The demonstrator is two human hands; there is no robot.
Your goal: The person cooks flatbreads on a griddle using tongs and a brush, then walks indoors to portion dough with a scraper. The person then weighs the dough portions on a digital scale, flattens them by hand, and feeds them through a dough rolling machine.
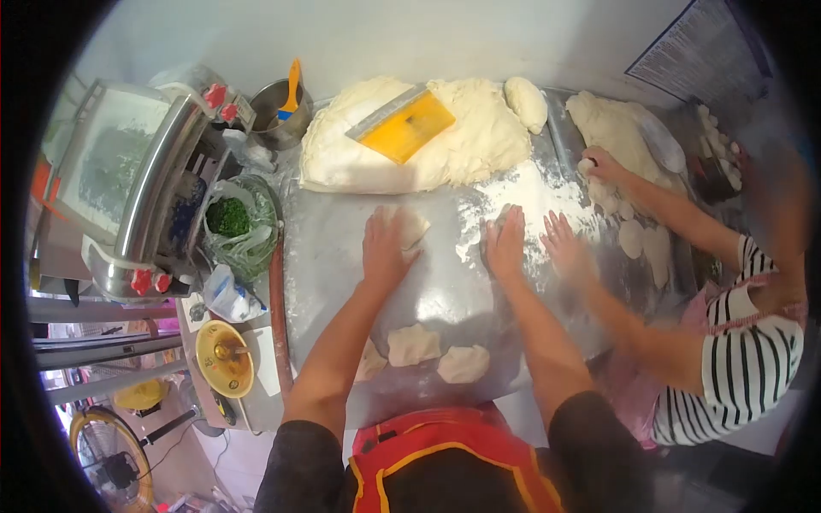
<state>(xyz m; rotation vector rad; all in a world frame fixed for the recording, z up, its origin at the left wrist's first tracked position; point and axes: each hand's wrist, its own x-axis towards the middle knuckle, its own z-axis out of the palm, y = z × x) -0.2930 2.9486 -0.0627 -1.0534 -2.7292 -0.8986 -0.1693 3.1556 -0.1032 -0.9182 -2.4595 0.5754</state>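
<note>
My left hand (386, 245) lies over a small piece of dough (415, 229) on the metal table (342, 299), palm down; dough shows past its fingers. To the right, my right hand (505, 242) is on the table with its fingers pointing away, and a bit of pale dough shows at the fingertips. Flattened dough pieces (414, 344) lie between my forearms near the front edge. Behind my hands sits a large dough mass (487, 128), with a yellow scraper (415, 128) on top.
At the right, a co-worker in a striped shirt (744, 368) has one hand on dough pieces and another near my right hand. Flour (522, 192) covers the middle. On the left are a machine (154, 179), chopped greens (227, 217), a yellow bowl (224, 359) and a pot (278, 128).
</note>
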